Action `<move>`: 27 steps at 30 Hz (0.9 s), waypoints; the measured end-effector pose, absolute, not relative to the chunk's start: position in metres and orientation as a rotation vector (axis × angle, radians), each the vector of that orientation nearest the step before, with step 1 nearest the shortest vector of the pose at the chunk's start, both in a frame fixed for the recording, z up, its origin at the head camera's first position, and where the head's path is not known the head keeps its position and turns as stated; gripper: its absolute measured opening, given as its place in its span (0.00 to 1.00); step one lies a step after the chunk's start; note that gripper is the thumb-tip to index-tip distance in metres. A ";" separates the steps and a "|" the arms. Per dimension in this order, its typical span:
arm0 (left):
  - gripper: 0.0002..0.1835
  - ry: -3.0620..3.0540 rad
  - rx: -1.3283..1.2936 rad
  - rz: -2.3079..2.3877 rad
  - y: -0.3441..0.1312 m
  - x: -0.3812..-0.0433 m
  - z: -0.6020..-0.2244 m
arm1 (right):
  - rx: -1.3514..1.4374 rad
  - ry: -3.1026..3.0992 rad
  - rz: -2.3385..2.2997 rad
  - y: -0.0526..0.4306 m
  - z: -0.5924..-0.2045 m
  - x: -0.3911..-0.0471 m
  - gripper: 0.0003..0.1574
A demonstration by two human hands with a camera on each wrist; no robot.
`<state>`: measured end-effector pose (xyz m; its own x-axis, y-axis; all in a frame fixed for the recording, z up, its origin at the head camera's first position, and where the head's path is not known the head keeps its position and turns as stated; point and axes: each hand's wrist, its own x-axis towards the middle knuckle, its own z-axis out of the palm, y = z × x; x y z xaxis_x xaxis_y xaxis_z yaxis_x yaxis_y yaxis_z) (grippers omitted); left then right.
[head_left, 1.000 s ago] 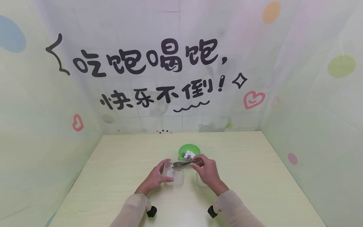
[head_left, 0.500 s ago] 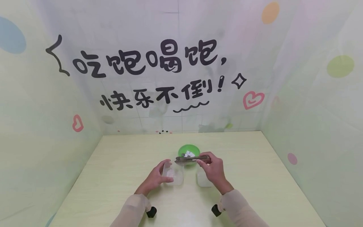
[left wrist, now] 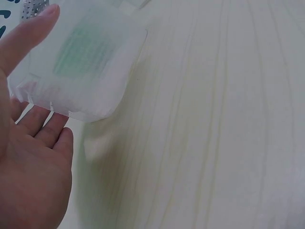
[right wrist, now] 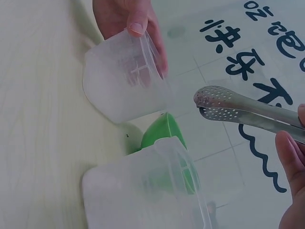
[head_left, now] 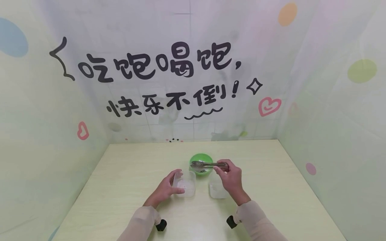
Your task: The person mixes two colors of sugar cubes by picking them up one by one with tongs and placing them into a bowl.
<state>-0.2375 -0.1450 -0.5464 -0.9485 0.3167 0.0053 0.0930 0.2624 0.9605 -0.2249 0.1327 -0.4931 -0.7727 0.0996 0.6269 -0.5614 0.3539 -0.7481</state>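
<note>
My left hand [head_left: 165, 188] holds a clear plastic container [head_left: 189, 192], thumb on the near side and fingers round the far left side. In the left wrist view, the container [left wrist: 102, 98] is see-through, with a green shape showing through it. My right hand [head_left: 233, 179] grips metal tongs [head_left: 208, 164] with perforated heads. The tong heads lie over the green bowl [head_left: 210, 158] as seen from the head, and in the right wrist view the tongs [right wrist: 224, 103] look nearly closed; whether something is between them I cannot tell. Most of the bowl's contents are hidden behind the tongs.
A second clear container [head_left: 216, 191] stands to the right of the held one, partly under my right hand. All of it is on a pale wooden table [head_left: 120, 177]. Printed cloth walls [head_left: 138, 100] stand at the back and both sides.
My right hand and the tongs have moved right and back, from over the left container to over the green bowl. The white and grey cubes there are now largely covered. The left hand has stayed put.
</note>
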 end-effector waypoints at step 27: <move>0.43 2.309 0.414 1.756 -0.144 -0.228 -0.526 | 0.312 -2.027 1.419 0.132 -0.468 -0.207 0.13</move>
